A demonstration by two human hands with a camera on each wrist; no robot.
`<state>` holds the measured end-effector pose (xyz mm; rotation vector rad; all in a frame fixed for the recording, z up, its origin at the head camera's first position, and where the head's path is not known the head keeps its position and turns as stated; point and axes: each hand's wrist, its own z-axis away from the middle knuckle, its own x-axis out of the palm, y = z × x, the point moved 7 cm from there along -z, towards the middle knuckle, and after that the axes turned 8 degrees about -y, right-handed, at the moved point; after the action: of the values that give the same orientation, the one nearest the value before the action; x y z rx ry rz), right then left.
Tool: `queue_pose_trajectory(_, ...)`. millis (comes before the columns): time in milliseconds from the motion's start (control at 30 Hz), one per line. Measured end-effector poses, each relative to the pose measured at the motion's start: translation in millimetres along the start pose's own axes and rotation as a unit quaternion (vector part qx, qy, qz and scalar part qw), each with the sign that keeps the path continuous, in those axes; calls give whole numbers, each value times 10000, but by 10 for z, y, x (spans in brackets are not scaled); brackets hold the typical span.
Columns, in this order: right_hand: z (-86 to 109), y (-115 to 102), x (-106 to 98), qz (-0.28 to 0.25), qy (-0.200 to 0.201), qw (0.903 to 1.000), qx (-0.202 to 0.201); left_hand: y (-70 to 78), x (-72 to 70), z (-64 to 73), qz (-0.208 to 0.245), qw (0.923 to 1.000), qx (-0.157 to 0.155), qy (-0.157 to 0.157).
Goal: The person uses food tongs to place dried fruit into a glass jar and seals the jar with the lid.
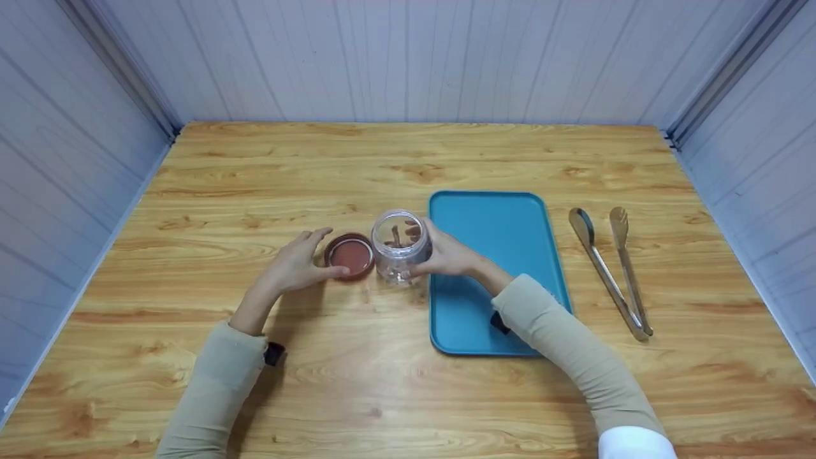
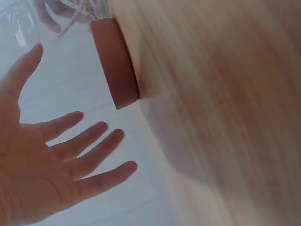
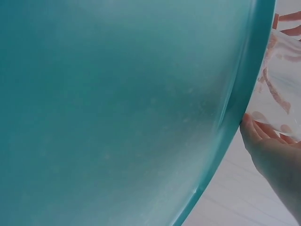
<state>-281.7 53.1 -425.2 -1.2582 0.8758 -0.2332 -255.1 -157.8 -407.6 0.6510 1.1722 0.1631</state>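
Note:
A clear open-topped jar (image 1: 390,270) stands upright on the table, a few brown stick-like pieces (image 3: 277,94) showing inside it. My right hand (image 1: 449,252) grips the jar from its right side, thumb in front and fingers round the back. Just left of the jar, a reddish-brown lid (image 1: 350,256) lies flat with its inner side up. My left hand (image 1: 295,263) hovers at the lid's left, fingers spread and holding nothing; its thumb overlaps the lid's near edge in the head view. The left wrist view shows the lid's side wall (image 2: 115,63) beyond the spread fingers.
A blue-green tray (image 1: 491,223) lies right of the jar, under my right forearm. Farther right rest metal tongs (image 1: 609,274), spread apart, hinge end toward me. Pale panel walls (image 1: 408,64) border the wooden table (image 1: 357,382) at the back and sides.

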Motion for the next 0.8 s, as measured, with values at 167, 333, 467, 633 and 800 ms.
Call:
queue_pose_trajectory(167,37,-120,10,-67,-44,9999,-64,-20,75,-41,-338,9984,-318,-338)
queue_pose_trajectory(333,116,-356,12,1,-121,9999,-102,-31,108,-84,-370,9978,-368,-407)
queue_pose_trajectory(467,135,-403,3,104,-130,9999,-46,-43,123,-111,-469,9969,-466,-427)
queue_pose_trajectory(633,106,-313,-4,176,-38,9998,-97,-42,157,-152,-683,9944,-625,-512)
queue_pose_trajectory(800,29,-79,-13,285,76,9995,-112,-13,194,-197,-958,9910,-696,-630)
